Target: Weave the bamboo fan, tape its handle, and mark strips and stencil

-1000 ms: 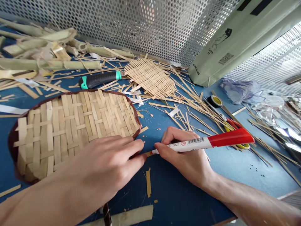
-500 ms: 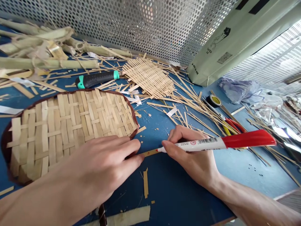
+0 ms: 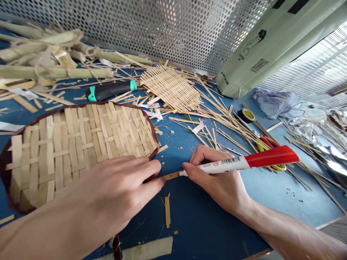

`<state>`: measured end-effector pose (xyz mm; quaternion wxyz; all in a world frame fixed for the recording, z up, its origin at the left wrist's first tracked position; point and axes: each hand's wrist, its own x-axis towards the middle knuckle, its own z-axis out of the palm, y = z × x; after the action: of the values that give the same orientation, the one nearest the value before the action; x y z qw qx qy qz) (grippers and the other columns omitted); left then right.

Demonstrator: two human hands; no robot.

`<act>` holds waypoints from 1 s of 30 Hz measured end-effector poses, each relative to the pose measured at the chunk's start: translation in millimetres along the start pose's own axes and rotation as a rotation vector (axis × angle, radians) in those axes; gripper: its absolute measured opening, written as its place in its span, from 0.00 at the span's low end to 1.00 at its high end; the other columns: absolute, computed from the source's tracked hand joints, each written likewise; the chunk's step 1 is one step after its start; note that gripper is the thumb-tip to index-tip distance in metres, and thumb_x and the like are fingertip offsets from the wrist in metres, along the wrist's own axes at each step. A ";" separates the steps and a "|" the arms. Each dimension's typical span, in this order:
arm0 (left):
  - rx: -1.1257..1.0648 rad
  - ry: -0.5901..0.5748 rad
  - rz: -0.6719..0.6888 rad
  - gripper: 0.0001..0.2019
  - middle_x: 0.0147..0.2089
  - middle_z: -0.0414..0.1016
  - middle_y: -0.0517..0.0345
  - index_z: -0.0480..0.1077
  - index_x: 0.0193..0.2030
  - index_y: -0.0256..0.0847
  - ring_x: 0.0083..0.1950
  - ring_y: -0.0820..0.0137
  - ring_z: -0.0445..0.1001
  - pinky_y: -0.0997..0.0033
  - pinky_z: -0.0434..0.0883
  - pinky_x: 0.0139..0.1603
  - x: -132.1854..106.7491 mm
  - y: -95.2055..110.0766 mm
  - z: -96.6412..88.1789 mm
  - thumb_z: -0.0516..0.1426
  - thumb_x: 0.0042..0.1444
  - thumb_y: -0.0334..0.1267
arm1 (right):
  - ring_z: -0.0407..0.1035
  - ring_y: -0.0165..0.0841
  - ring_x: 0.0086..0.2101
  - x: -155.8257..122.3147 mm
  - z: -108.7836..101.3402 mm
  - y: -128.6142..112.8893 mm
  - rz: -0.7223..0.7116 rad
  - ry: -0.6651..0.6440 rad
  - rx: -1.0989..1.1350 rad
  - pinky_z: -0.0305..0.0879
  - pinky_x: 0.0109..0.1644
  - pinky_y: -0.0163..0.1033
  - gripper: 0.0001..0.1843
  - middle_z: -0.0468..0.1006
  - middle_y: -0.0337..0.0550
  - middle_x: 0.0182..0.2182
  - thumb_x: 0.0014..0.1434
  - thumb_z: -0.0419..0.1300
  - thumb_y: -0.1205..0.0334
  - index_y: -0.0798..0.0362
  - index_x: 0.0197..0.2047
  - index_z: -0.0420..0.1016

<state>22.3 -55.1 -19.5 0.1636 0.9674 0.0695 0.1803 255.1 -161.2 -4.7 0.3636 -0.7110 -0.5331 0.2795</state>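
Between the fingers of my left hand is a short bamboo strip, its free end sticking out to the right with a small red mark on it. My right hand is closed around a white and red marker pen, whose tip touches the strip's end. Under and behind my left hand lies an oval woven bamboo panel with a dark brown rim. Part of that panel is hidden by the hand and forearm. A loose strip piece lies on the blue table below the fingers.
Farther back are a knife with a black and teal handle, a finer woven piece and bamboo stalks. At the right lie black tape, red-handled scissors and plastic wrapping. A green bag stands behind.
My right hand has shifted slightly left, and the marker's red end has swung left and a little up. The tip stays at the strip's end. My left hand has barely moved.
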 end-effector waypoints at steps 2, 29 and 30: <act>0.001 -0.014 -0.006 0.18 0.42 0.77 0.59 0.78 0.53 0.48 0.38 0.63 0.76 0.55 0.70 0.37 -1.7 0.1 -0.4 0.50 0.72 0.27 | 0.59 0.30 0.23 0.1 0.4 -0.3 0.005 0.009 0.003 0.52 0.25 0.38 0.22 0.72 0.36 0.20 0.61 0.71 0.54 0.48 0.23 0.64; 0.009 -0.043 0.010 0.20 0.43 0.82 0.55 0.80 0.45 0.44 0.37 0.60 0.79 0.58 0.73 0.37 4.0 2.0 -6.3 0.46 0.75 0.30 | 0.59 0.30 0.22 -1.9 6.2 -5.4 0.015 -0.027 0.021 0.52 0.25 0.38 0.19 0.71 0.36 0.20 0.60 0.67 0.58 0.48 0.23 0.64; 0.015 -0.042 0.011 0.20 0.42 0.82 0.54 0.80 0.45 0.44 0.37 0.60 0.79 0.57 0.74 0.37 4.2 1.8 -5.8 0.46 0.76 0.30 | 0.59 0.29 0.22 -1.7 6.2 -5.4 0.013 -0.027 0.019 0.52 0.25 0.38 0.19 0.71 0.36 0.19 0.60 0.67 0.58 0.48 0.23 0.64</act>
<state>24.2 -54.3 -12.4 0.1567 0.9726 0.0619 0.1605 246.7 -160.5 -3.9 0.3612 -0.7070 -0.5307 0.2967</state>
